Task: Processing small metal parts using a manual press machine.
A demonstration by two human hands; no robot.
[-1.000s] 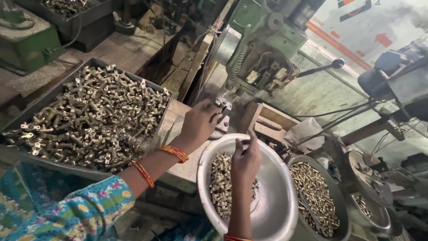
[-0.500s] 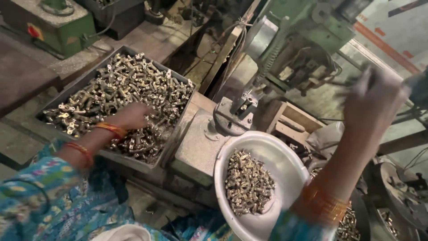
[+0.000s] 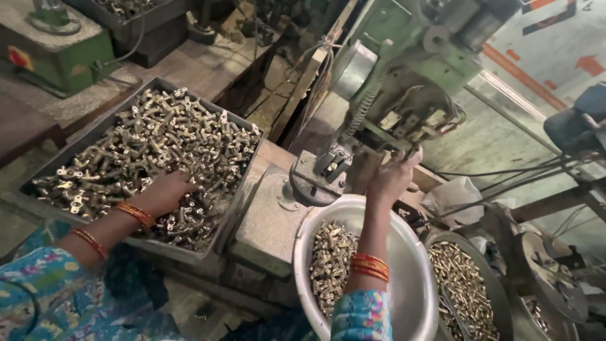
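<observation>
My left hand (image 3: 165, 192) rests palm down on a heap of small brass parts (image 3: 158, 148) in a grey metal tray (image 3: 47, 165), fingers curled among them; what it holds is hidden. My right hand (image 3: 391, 178) is raised above a round steel bowl (image 3: 413, 284) holding a smaller pile of brass parts (image 3: 329, 262). Its fingers reach up to the underside of the green machine head (image 3: 410, 82), beside the small clamp fixture (image 3: 328, 165). Whether a part sits between its fingers I cannot make out.
A second bowl of brass parts (image 3: 464, 290) stands right of the steel bowl. Long lever rods (image 3: 524, 170) stick out to the right. A green box-shaped unit (image 3: 53, 50) sits on the bench at the back left, with another parts tray (image 3: 126, 7) behind it.
My left hand moved from the fixture back into the tray of parts. My right hand rose from the bowl to the lever on the right, then came in to the machine head.
</observation>
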